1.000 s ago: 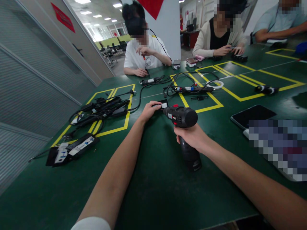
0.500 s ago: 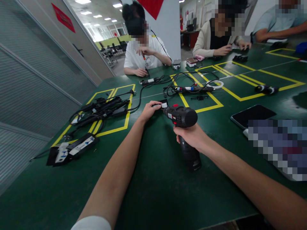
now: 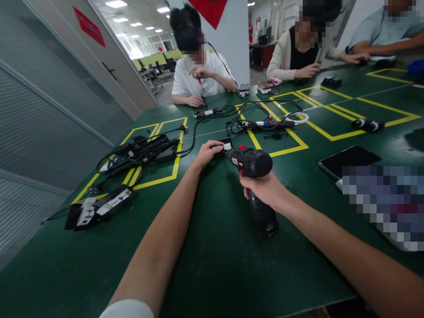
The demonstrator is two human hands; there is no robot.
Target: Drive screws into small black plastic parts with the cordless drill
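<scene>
My right hand (image 3: 261, 187) is wrapped round the grip of a black cordless drill (image 3: 251, 161) with red accents. The drill points away from me, its chuck just above a small black part with a white label (image 3: 227, 146) on the table. At that part's left end my left hand (image 3: 208, 153) closes its fingers on it and holds it against the table. The chuck and my fingers hide much of the part, and whether the bit touches it I cannot tell.
Tangled black cables and tools (image 3: 145, 150) lie left in a yellow-taped area, with a black item with white labels (image 3: 109, 205) nearer. Beyond my hands are a corded pen-like tool (image 3: 265, 124) and a white ring (image 3: 297, 117). A phone (image 3: 349, 160) lies right. Several people sit opposite.
My hands, the drill and the black part stay almost in place. Across the table, the person in the light cardigan has reached one hand out further to the right.
</scene>
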